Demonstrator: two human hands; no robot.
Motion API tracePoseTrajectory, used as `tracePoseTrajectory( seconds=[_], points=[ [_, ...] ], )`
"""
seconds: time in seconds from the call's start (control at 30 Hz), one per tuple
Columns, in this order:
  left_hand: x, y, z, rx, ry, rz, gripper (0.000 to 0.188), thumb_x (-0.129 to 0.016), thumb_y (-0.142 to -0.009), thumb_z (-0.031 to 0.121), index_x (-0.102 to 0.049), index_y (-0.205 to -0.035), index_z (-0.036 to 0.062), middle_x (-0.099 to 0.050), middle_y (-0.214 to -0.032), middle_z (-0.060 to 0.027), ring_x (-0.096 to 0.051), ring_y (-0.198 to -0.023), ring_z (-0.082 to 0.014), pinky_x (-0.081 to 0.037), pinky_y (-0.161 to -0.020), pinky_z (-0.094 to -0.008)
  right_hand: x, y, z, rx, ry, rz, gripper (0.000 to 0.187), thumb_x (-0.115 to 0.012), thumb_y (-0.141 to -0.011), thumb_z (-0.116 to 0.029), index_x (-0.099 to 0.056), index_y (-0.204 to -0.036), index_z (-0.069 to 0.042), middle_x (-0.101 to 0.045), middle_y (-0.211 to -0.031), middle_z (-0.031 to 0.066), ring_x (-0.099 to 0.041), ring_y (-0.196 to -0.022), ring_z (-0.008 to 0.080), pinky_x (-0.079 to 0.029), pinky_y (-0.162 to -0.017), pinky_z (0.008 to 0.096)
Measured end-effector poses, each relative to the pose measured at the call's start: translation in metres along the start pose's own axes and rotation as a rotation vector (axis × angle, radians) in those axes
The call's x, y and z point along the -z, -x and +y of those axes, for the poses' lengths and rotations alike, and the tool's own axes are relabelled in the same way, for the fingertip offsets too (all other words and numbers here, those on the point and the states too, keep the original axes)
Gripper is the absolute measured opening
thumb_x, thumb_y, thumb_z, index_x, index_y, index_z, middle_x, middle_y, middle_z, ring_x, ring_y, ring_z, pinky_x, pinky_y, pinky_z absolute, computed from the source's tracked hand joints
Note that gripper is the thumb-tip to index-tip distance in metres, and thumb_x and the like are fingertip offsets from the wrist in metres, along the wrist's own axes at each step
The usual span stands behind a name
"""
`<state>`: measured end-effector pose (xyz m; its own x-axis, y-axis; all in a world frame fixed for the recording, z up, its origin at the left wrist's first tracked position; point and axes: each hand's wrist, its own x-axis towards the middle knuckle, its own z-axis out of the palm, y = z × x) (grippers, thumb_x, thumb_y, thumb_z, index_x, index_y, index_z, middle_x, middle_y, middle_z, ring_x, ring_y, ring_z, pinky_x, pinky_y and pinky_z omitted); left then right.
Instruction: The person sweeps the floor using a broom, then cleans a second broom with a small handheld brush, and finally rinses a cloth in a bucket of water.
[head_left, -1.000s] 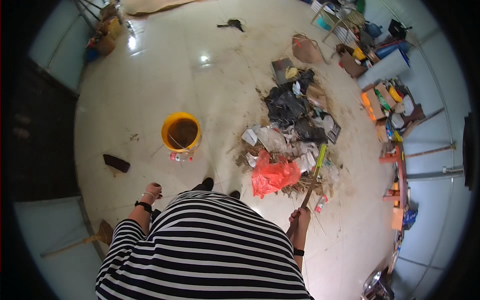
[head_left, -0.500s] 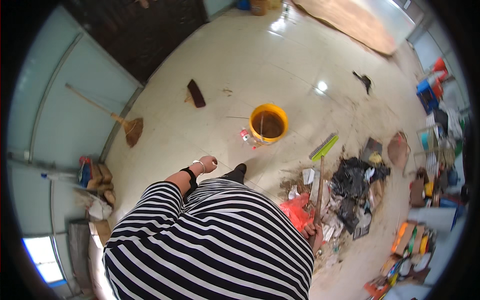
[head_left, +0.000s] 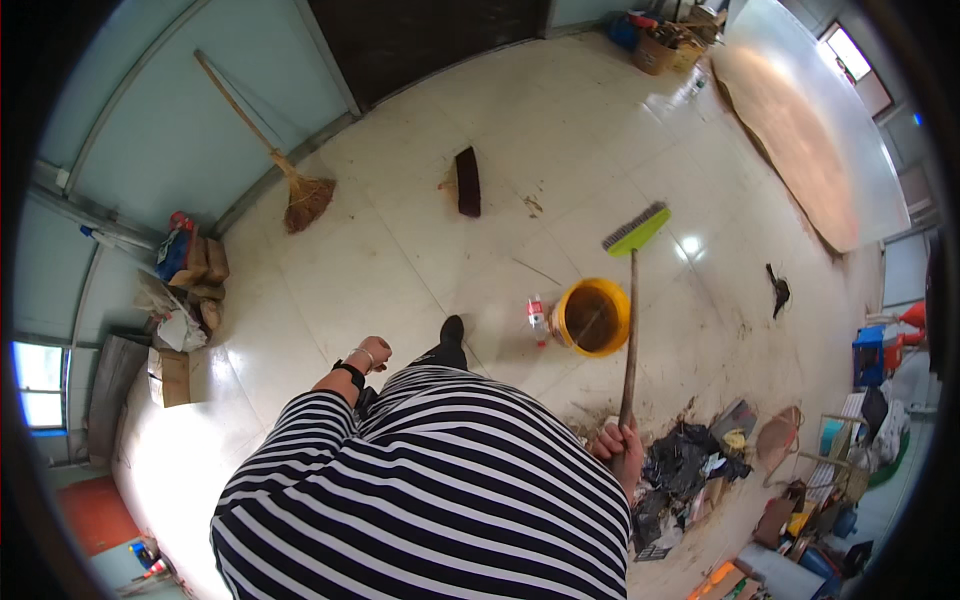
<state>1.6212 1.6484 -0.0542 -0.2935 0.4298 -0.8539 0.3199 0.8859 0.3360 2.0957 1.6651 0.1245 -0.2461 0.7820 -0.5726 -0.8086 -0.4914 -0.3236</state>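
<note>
The right hand (head_left: 612,440) grips the broom (head_left: 629,375); the left hand (head_left: 374,352) curls closed, left of the bucket (head_left: 592,284). The green head (head_left: 637,235), earlier right of the bucket, now sits beyond it; rubbish (head_left: 680,460) lies to its near right.

Green-headed broom (head_left: 631,345), bristles facing forward

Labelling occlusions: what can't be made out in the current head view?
Head view:
Broom handle: lower end hidden by right grip and striped shirt.
Left grip: palm hidden by its curl.
Second foot: hidden beneath the shirt.
Yellow bucket: contents too dark to identify.
Orange item, lower right: cut off by lower edge.
</note>
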Motion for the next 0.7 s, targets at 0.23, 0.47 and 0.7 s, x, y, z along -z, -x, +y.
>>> tracePoseTrajectory(
  seconds=[0.23,0.47,0.7],
  points=[
    [0.119,-0.037,0.046,-0.062,0.194,0.18,0.027,-0.05,-0.08,0.016,-0.051,-0.103,0.0008,-0.057,-0.083,-0.0125,-0.059,-0.062,-0.0192,-0.05,-0.056,-0.0304,-0.099,-0.188,0.046,-0.405,-0.186,-0.197,0.004,-0.038,-0.085,-0.008,-0.041,-0.085,-0.008,-0.032,-0.06,-0.0018,-0.034,-0.051,0.0053,-0.031,-0.042,0.0167],
    [0.164,-0.061,0.025,-0.001,0.543,0.332,0.022,-0.05,-0.079,0.011,-0.052,-0.099,0.0021,-0.057,-0.076,-0.0114,-0.058,-0.057,-0.019,-0.049,-0.048,-0.0289,-0.175,-0.359,0.113,-0.859,-0.094,-0.114,0.017,-0.047,-0.079,-0.009,-0.038,-0.065,-0.005,-0.038,-0.058,-0.0002,-0.038,-0.049,0.0077,-0.032,-0.041,0.0183],
    [0.114,-0.037,-0.092,-0.043,0.224,0.292,0.025,-0.05,-0.076,0.018,-0.058,-0.091,-0.0007,-0.06,-0.073,-0.0153,-0.06,-0.065,-0.021,-0.048,-0.054,-0.03,-0.202,-0.453,0.138,-0.941,0.13,0.006,0.018,-0.046,-0.077,-0.007,-0.035,-0.063,-0.007,-0.04,-0.058,0.0015,-0.038,-0.048,0.0093,-0.032,-0.041,0.0188]
  ],
)
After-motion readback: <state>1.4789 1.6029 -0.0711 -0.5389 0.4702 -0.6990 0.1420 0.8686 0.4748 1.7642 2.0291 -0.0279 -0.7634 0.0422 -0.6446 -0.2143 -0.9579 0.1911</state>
